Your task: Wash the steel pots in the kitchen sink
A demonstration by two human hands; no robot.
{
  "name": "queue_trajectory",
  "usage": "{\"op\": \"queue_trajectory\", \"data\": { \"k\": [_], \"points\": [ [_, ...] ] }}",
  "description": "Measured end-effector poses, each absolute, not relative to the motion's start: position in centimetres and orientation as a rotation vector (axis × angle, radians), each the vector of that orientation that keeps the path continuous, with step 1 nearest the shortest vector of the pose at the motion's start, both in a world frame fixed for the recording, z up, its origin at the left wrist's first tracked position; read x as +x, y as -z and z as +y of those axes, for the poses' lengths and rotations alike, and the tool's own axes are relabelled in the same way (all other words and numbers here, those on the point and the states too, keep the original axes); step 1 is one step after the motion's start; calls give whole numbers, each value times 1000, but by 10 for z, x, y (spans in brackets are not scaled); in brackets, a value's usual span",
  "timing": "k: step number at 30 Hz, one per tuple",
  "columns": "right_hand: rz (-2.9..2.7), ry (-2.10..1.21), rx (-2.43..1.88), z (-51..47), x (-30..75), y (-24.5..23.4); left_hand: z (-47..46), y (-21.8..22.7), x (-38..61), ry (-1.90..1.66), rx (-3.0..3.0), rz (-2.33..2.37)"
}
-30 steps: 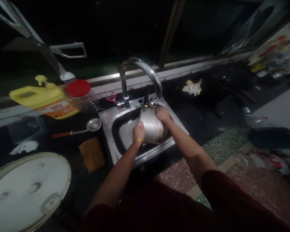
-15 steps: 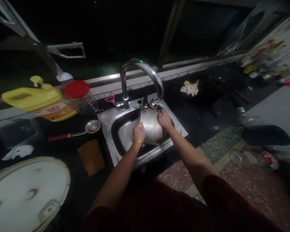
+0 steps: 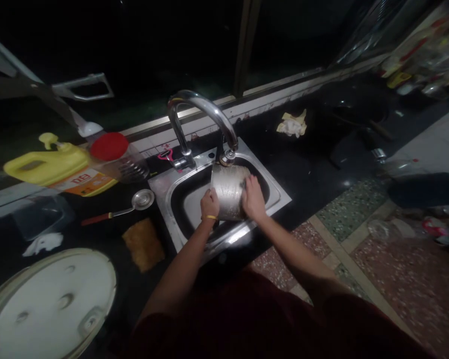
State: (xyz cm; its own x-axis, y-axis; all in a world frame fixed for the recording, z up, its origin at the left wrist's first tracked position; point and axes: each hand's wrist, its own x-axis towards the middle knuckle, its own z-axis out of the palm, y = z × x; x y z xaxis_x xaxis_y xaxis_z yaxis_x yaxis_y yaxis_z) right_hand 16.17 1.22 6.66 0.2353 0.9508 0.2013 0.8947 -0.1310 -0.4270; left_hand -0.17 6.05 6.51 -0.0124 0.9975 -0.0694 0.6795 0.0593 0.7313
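Note:
A metal pot (image 3: 230, 192) lies tilted on its side in the stainless steel sink (image 3: 172, 227), its wet outer wall turned up. My left hand (image 3: 210, 203), with a yellow band at the wrist, is closed on the pot's left edge. Against the pot's right side presses my right hand (image 3: 254, 198), fingers together, with a small dark thing under the fingertips that I cannot make out. Just above the pot hangs the spout of the curved chrome faucet (image 3: 205, 107). The pot's dark handle (image 3: 220, 149) points toward the window.
Left of the sink lie a brown sponge cloth (image 3: 143, 244), a ladle (image 3: 142, 199) and a large round lid (image 3: 52, 299). Behind them stand a yellow jug (image 3: 56, 167) and a red-lidded jar (image 3: 110, 147). A crumpled cloth (image 3: 292, 123) and a dark wok (image 3: 353, 107) sit to the right.
My right hand has slid from the pot's far upper edge down toward me along its right side. My left hand keeps its hold. The whole view has turned slightly.

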Motion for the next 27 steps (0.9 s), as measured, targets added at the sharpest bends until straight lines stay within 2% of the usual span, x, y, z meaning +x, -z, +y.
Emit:
{"op": "queue_trajectory", "data": {
  "k": [3, 9, 11, 15, 17, 21, 23, 25, 27],
  "points": [
    [-1681, -162, -2071, -13, 147, -59, 60, -62, -10, -725, 1700, 1718],
    [-1725, -599, -2101, 105, 200, -88, 60, -59, -12, -754, 1723, 1740],
    [-1742, -528, -2056, 87, 193, -85, 61, -61, -13, -740, 1736, 1750],
    [-1987, -288, -1819, -21, 131, -63, 65, -64, -14, -728, 1757, 1725],
    [-2097, -243, -1772, -37, 112, -63, 66, -64, -14, -732, 1755, 1719],
    [-1894, -214, -2097, 53, 141, -93, 66, -61, -13, -697, 1754, 1745],
    [-1862, -407, -2205, 102, 168, -108, 67, -61, -14, -685, 1764, 1759],
    [-1870, -484, -2225, 113, 178, -112, 68, -61, -15, -677, 1772, 1763],
    [-1899, -428, -2190, 79, 165, -104, 69, -62, -17, -660, 1776, 1755]
  ]
}}
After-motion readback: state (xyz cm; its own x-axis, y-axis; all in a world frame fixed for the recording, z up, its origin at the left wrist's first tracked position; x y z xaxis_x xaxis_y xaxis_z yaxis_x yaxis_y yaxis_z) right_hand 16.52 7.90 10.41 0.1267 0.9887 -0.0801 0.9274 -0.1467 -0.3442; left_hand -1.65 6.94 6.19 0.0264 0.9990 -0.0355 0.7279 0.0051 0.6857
